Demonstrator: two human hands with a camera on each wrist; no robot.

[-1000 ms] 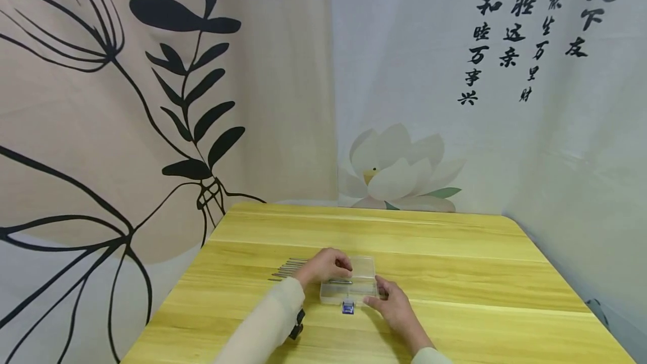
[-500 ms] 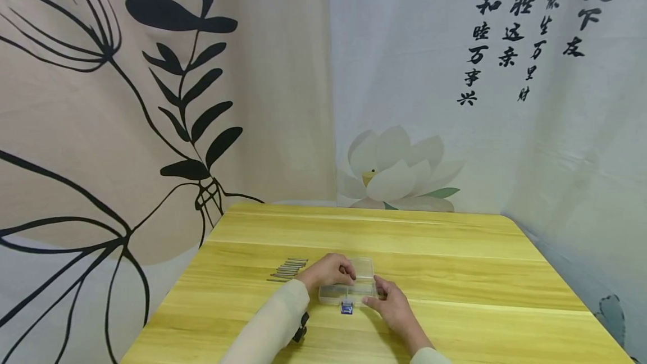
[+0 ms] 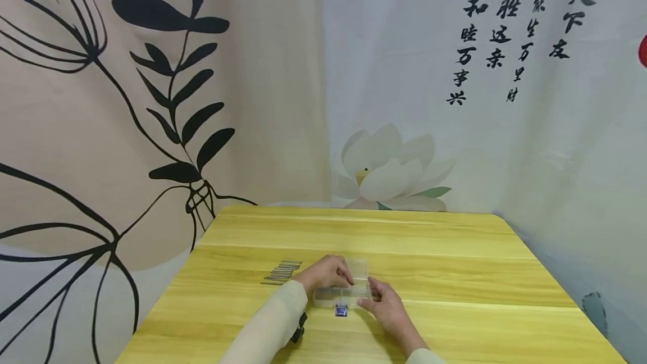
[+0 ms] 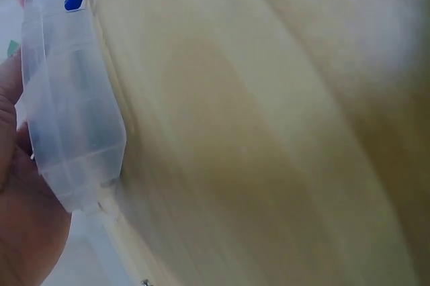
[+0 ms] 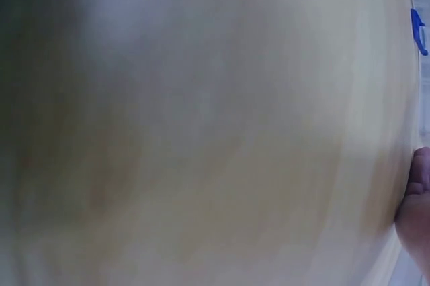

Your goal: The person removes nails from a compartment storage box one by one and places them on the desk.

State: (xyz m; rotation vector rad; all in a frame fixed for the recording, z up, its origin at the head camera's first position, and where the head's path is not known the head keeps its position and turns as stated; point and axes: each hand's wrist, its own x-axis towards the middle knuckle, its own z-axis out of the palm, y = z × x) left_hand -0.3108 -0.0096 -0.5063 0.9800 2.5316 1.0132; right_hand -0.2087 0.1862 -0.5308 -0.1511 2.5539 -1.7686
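Head view: take the clear box (image 3: 326, 298) as landmark, resting on the wooden table (image 3: 455, 274), with open lid (image 3: 359, 267) at its far side and blue clasp (image 3: 341, 310) at its near wall. Left of the box, near but apart, note a row of thin metal rods (image 3: 281, 272). Over the box's left part, find the left hand (image 3: 326, 272), palm down, fingers bent and tips dipped toward the opening; cannot tell of any rod between them. At the box's right end, find the right hand (image 3: 388, 305), thumb on the near wall, fingers curled round the end, gripping it. Best, probably, to keep that grip firm against sliding, bring the left fingertips fully inside the walls before loosening, and stay clear of the lid.

Compared with a second ago: left fingertips lower over the box; no longer visible, the rod then showing beneath them; right grip much the same; rods left of the box less covered.

Left wrist view: see the box side-on, left palm just behind it, fingertips hidden. Through its cloudy plastic, only vague grey shapes.

Right wrist view: mostly blurred tabletop; beside the box's end, bent right-hand digits, only partly in view.
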